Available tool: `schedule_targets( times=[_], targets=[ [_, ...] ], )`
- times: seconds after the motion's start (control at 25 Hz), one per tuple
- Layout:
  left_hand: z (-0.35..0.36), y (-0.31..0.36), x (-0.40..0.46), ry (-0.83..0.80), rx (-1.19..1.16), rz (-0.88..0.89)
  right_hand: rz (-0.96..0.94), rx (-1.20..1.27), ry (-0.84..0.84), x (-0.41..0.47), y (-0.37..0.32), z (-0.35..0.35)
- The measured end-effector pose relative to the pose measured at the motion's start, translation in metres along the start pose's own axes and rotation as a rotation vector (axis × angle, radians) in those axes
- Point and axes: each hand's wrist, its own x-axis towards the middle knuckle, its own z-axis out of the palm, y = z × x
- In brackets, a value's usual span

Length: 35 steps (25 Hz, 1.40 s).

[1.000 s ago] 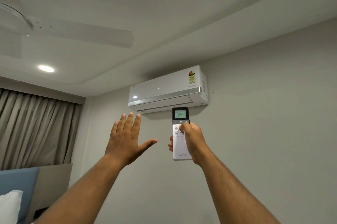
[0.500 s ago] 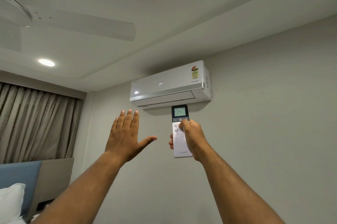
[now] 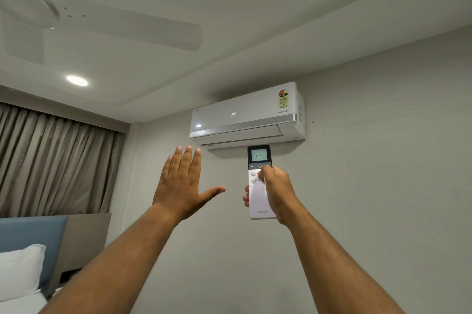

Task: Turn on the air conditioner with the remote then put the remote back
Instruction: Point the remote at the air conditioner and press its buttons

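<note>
The right hand (image 3: 277, 192) gripped the remote (image 3: 260, 186) upright just below the air conditioner (image 3: 245, 114), thumb near the power button; keeping it aimed at the unit until the flap, seemingly only starting to open, moved would confirm the press. The left hand (image 3: 182, 186) was raised flat, fingers spread, holding nothing.

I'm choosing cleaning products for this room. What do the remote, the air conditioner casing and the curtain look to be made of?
Remote: looks like matte white plastic with a glossy dark top panel around its screen.
Air conditioner: glossy white plastic, judging by the lamp's reflection, with a brushed silver trim strip, metal or painted.
Curtain: woven grey-brown fabric, hanging in soft pleats.
</note>
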Motion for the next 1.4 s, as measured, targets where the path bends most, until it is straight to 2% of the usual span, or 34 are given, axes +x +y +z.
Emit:
schedule_targets(
  times=[1.4],
  targets=[
    [0.007,-0.001,-0.003,0.001,0.003,0.008,0.003,0.020,0.019,-0.003,0.010,0.002]
  ],
)
